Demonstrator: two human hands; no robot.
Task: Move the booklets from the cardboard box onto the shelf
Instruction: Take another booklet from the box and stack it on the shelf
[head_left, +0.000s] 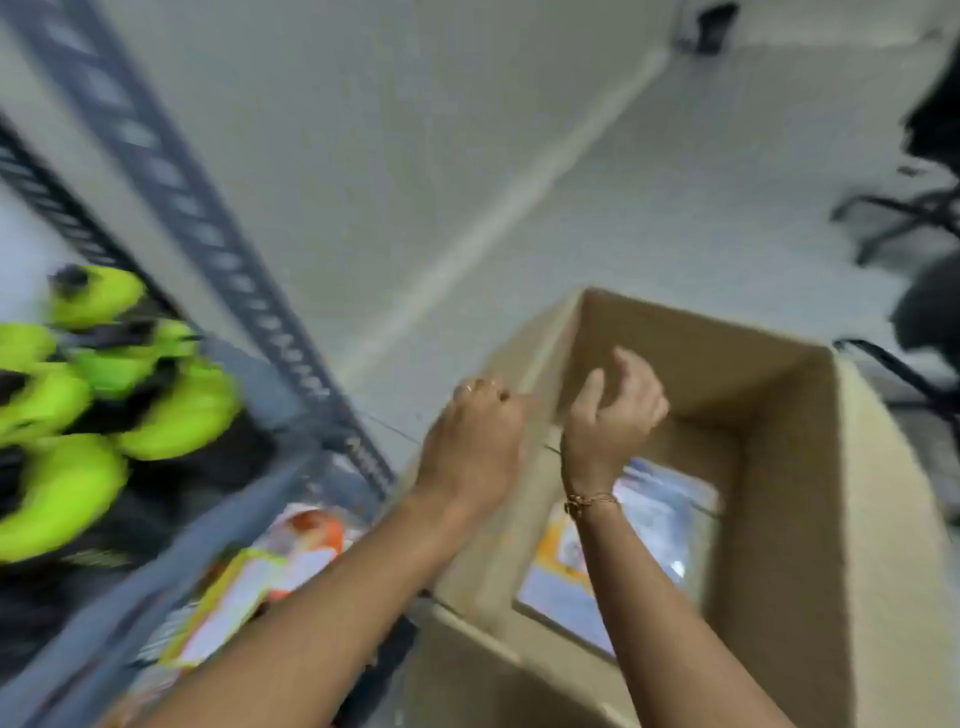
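Below right hand (615, 410), booklets (618, 551) fill cardboard box (810, 493).

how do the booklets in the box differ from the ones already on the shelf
The booklets in the cardboard box lie at the bottom of the cardboard box, under the right hand; the booklets on the shelf lie on the grey metal shelf, left of the left hand. The boxed top cover looks mostly blue, the shelved ones orange and white. Both lie flat, blurred.
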